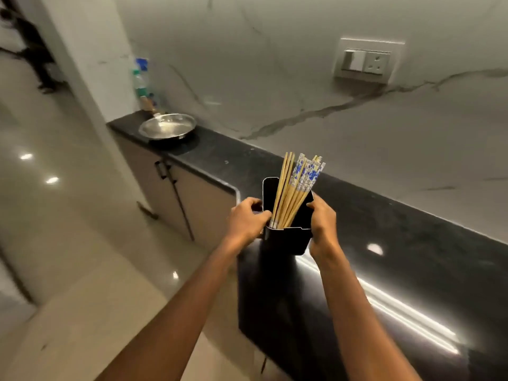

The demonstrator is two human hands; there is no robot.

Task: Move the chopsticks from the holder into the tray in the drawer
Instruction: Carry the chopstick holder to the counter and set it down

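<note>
No text, brand or number can be read. The label on the bottle [140, 83] at the far end of the counter is a green and white blur. The chopsticks [301, 182] bear blue print on their white upper ends, too small to tell whether it is pattern or characters.

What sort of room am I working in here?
Likely a home kitchen: a dark stone countertop over cabinets, a steel pan at its far end, and chopsticks standing in a black holder.

Marble wall [302, 64], black countertop [412, 243], glossy floor [55, 215]
</note>
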